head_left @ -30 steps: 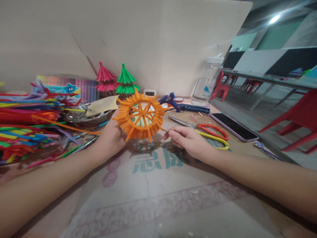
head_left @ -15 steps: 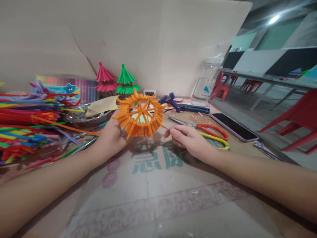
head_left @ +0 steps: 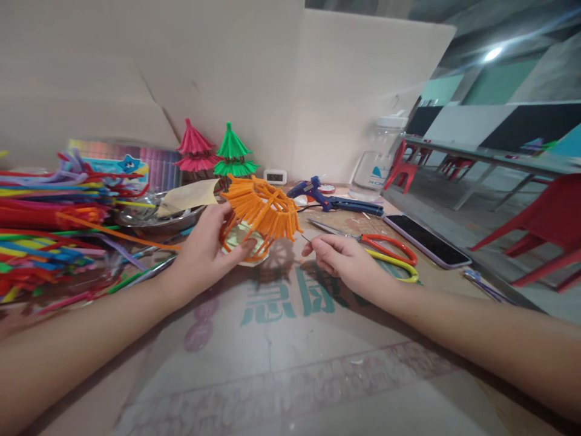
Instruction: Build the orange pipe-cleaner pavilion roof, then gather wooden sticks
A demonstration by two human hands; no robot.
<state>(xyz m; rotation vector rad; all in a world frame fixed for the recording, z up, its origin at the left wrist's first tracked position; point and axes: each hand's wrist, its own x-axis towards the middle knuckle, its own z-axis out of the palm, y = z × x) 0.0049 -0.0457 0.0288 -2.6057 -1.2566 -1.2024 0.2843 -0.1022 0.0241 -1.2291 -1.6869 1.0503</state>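
My left hand [head_left: 204,251] had the fuzzy orange model [head_left: 258,209] by its flat pale base [head_left: 238,234] over the table [head_left: 290,375], ribbed roof flaring, base-to-roof axis tipped up and rightward, while my right hand [head_left: 342,257] pinched some thin wiry bit [head_left: 305,238].

One orange craft [head_left: 265,209], two tiered models [head_left: 195,144] (one pink, one green), one phone [head_left: 426,241], one bottle [head_left: 373,166]
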